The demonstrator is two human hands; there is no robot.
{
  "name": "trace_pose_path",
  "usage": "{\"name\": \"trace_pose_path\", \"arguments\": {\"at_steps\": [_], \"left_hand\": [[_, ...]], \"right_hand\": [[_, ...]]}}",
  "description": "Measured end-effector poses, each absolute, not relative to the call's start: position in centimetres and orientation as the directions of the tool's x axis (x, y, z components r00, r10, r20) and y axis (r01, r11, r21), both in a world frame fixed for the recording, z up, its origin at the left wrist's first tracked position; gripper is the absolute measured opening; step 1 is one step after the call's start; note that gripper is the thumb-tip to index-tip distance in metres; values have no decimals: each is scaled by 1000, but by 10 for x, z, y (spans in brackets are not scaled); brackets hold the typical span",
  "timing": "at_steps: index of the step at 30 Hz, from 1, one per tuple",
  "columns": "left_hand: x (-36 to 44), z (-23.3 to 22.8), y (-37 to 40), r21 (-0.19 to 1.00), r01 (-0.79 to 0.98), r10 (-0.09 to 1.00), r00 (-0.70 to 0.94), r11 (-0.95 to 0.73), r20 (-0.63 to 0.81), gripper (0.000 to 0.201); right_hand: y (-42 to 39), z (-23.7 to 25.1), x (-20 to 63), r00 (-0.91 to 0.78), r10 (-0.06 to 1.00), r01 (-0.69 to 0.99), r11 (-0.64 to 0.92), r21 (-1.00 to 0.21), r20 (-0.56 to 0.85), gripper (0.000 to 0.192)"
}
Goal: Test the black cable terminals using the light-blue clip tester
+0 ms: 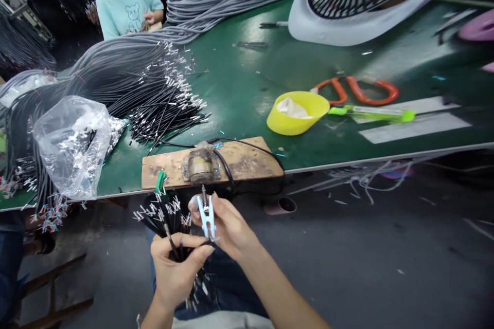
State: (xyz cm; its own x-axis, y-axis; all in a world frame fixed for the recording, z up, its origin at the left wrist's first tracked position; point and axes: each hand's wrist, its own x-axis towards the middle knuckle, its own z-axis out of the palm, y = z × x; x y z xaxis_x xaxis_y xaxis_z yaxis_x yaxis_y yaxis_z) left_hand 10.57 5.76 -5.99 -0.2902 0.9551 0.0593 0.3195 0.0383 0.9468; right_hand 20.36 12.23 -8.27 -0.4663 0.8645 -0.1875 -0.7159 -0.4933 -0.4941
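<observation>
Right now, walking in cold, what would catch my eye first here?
Probably the great fan of black metal-tipped wires across the green table's left side. Near the edge, the left hand grips a bundle of black tipped wires while the right hand holds a white plastic clip. The yellow plastic bowl stands out mid-table.

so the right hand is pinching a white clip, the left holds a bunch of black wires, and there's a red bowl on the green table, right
Not quite: the bowl is yellow, not red, as the head view shows. The rest stands: the right hand pinches a white clip, the left hand holds a bunch of black wires, and the bowl sits on the green table.
</observation>
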Motion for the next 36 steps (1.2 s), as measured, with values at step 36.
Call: {"name": "trace_pose_path", "arguments": {"at_steps": [36], "left_hand": [[107,-87,29,956,141,964,-103,258,-245,28]], "right_hand": [[74,-100,206,-448,841,-665,-541,-515,-303,21]]}}
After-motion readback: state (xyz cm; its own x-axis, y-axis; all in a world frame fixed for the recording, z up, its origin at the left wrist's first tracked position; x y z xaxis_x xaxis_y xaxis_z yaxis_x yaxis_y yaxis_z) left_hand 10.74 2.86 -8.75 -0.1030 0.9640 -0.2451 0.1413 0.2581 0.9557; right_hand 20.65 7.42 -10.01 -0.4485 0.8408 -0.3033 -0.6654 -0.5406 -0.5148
